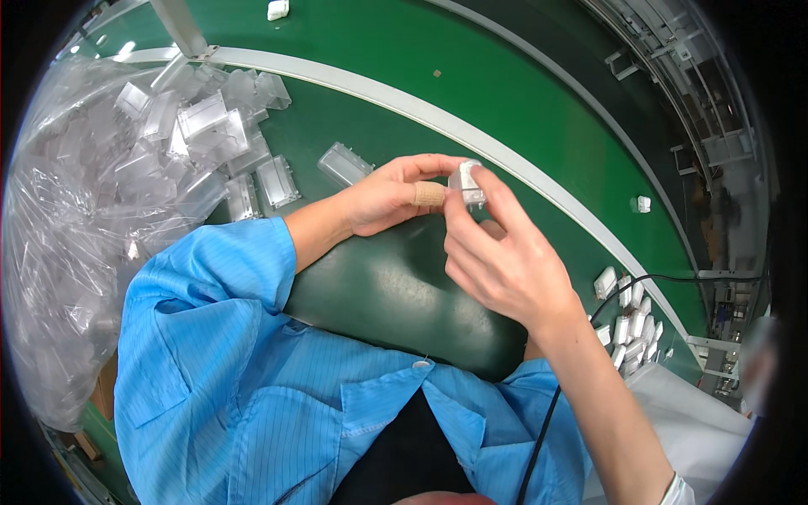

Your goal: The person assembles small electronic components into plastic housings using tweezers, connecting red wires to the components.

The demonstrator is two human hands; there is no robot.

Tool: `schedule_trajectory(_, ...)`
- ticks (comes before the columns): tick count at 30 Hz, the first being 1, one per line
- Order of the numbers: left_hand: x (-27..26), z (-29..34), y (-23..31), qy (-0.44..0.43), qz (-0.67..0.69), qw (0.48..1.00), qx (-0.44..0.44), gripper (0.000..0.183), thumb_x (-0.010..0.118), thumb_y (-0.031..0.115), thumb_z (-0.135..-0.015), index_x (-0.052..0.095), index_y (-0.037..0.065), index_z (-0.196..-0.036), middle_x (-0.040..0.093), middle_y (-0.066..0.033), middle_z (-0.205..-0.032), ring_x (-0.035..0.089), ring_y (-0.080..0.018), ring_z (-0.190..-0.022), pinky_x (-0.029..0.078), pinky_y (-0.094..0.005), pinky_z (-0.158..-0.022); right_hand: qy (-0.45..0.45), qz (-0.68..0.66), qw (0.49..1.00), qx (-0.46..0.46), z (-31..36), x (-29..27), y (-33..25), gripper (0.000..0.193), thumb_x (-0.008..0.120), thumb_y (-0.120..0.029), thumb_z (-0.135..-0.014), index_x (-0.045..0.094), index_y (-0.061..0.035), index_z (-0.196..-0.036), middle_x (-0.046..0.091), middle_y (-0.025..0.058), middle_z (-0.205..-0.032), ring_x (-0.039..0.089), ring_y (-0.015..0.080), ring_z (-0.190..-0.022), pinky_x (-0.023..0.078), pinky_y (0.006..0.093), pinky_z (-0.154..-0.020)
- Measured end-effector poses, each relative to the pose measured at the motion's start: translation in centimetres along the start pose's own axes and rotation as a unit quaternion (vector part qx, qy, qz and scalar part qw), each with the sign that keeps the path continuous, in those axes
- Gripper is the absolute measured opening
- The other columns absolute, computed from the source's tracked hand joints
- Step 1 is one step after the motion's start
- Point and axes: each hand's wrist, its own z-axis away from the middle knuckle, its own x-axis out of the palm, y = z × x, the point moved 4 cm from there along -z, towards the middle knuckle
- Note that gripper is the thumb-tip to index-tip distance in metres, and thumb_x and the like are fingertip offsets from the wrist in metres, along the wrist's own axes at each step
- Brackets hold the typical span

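Where the fingertips meet: a white block (pixel 464 179) is held above the table, between both hands and ahead of the person's chest.
Block's long axis: it runs mostly up and down in the view, leaning a little, its upper end away from the person and its lower end toward them.
Block's ends: plain white shows at the upper left, while a clear, ridged part shows at the lower right; fingers hide some of it, so I cannot tell its full outline.
Left hand (pixel 389 195): narrow, thumb and forefinger on the block from the left; a tan bandage (pixel 429 194) wraps the thumb.
Right hand (pixel 512 261): narrow too, thumb and fingertips on the block from the right, the other fingers curled.
Cover (pixel 343 164): clear, lying on the green table (pixel 316 109) just beyond the left hand, its long axis slanting from upper left to lower right.
Bag (pixel 63 219): clear plastic at the left, with a heap of similar clear pieces (pixel 204 118) at its mouth.
Pile (pixel 635 330): white blocks lying at various angles, right of the right forearm.
Rail (pixel 362 84): pale, curving between the table and a green belt (pixel 522 101).
Cable (pixel 543 433): black, running past the right forearm toward the lower edge.
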Motion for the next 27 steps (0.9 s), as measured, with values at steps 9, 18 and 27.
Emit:
schedule_trajectory(9, -0.3, 0.0, 0.2, 0.013, -0.062, 0.998, 0.022, 0.038, 0.060, 0.005, -0.085, 0.051, 0.004, -0.121, 0.055, -0.0054, -0.112, 0.056, -0.0122, -0.097, 0.045, -0.0275, -0.086, -0.203, -0.573, 0.678, 0.413, 7.2, 8.6, -0.9, 0.021, 0.068, -0.019, -0.070, 0.060, -0.0008, -0.076, 0.059, 0.0130, -0.066, 0.057, 0.0249, -0.060, 0.044, 0.0350, -0.055)
schedule_trajectory(18, 0.0, 0.0, 0.4, 0.065, -0.165, 0.982, 0.059, 0.040, 0.063, 0.007, -0.083, 0.050, 0.003, -0.121, 0.055, -0.0067, -0.115, 0.056, -0.0128, -0.095, 0.045, -0.0273, -0.085, 0.101, -0.566, 0.571, 0.586, 11.8, 8.6, 4.5, 0.011, 0.059, -0.014, -0.087, 0.054, -0.0036, -0.086, 0.059, 0.0031, -0.076, 0.047, 0.0071, -0.065, 0.038, 0.0210, -0.062)
schedule_trajectory(27, -0.4, -0.1, 0.7, 0.128, -0.133, 0.982, -0.035, 0.038, 0.061, 0.017, -0.087, 0.051, -0.001, -0.119, 0.061, -0.0055, -0.094, 0.057, -0.0083, -0.074, 0.046, -0.0203, -0.062, 0.227, -0.821, 0.220, 0.475, 8.3, 11.6, 0.1, 0.012, 0.051, -0.013, -0.092, 0.047, -0.0060, -0.101, 0.060, 0.0108, -0.099, 0.055, 0.0134, -0.082, 0.043, 0.0273, -0.077)
